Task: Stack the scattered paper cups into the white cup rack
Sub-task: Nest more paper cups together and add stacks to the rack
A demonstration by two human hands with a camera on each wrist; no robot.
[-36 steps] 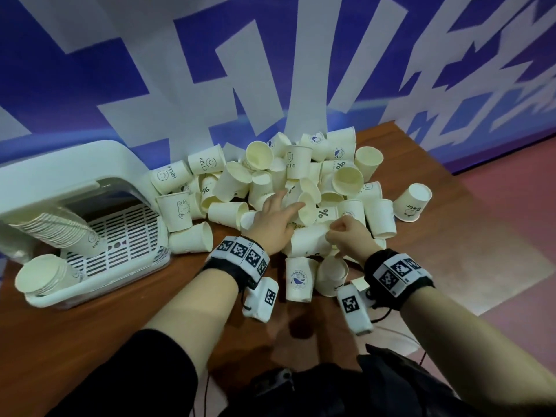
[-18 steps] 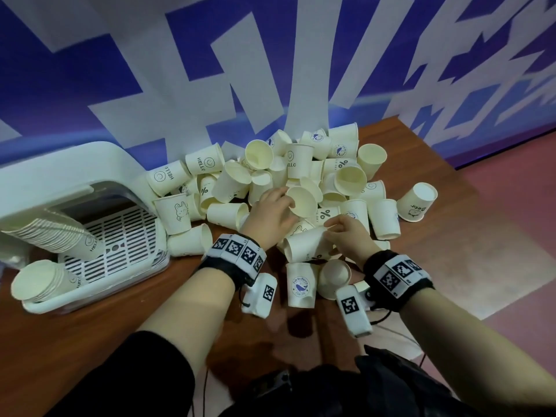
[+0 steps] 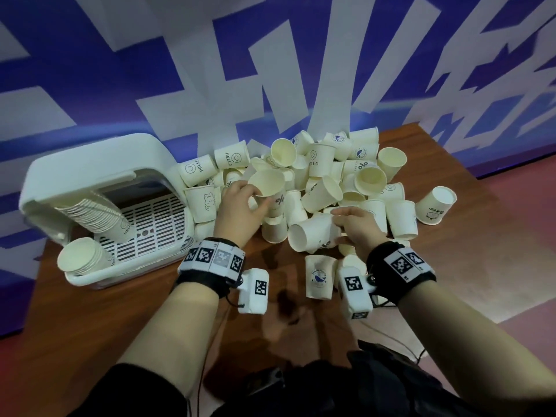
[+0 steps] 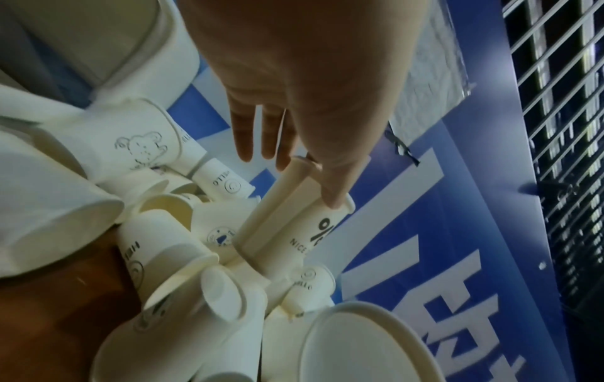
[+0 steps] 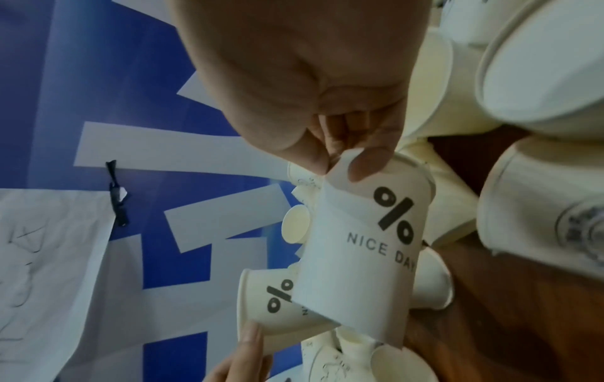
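Observation:
A heap of cream paper cups (image 3: 358,179) lies on the wooden table. The white cup rack (image 3: 90,164) stands at the left with a slanted stack of cups (image 3: 99,216) inside and a shorter stack (image 3: 79,260) at its front. My left hand (image 3: 255,197) grips a "%" cup (image 3: 267,185) at its rim, mouth turned toward me; the left wrist view shows the thumb (image 4: 333,199) over that cup (image 4: 294,222). My right hand (image 3: 338,225) pinches the base of a "% NICE DAY" cup (image 3: 313,236) (image 5: 369,245) held on its side, mouth pointing left.
One cup (image 3: 320,276) stands upside down near my wrists and a "Bear" cup (image 3: 436,206) lies apart at the right. Bare table (image 3: 120,311) spreads in front of the rack. A blue and white wall (image 3: 270,70) backs the heap.
Both hands reached into the heap and each came up with a cup. The left hand shifted left with its cup; the right turned its cup on its side.

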